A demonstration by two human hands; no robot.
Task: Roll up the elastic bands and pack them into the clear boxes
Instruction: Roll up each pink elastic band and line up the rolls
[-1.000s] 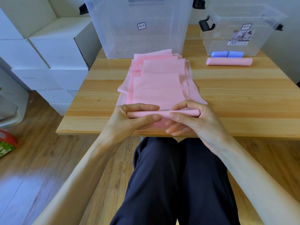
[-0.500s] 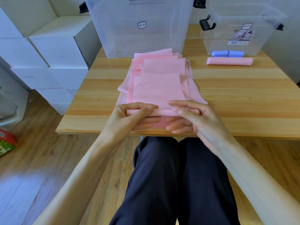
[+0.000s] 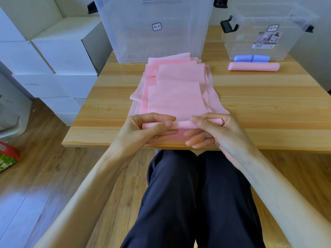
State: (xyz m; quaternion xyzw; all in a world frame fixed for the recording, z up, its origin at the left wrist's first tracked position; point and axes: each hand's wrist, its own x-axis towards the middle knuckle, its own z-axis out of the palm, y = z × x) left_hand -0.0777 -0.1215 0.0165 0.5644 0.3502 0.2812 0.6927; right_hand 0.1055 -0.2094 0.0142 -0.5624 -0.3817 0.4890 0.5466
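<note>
Pink band at surface near edge, 6 o'clock end rolled, roll same spot vs 0.5 s ago, left hand & right hand still pinching roll, left thumb now atop, clear boxes at 12.

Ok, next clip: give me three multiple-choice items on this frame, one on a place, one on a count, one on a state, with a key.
1. Where does the finished pink roll lie?
A. On the table before the smaller clear box
B. Inside the big clear box
C. On the floor

2. How many blue rolls show?
A. None
B. Two
C. Five

3. The pink band in the hands is:
A. Fully rolled
B. Rolled only at its near end
C. Still flat

Key: A, it rests on wood before the smaller clear box; B, two lie end to end; B, left hand and right hand pinch a thin roll.
</note>
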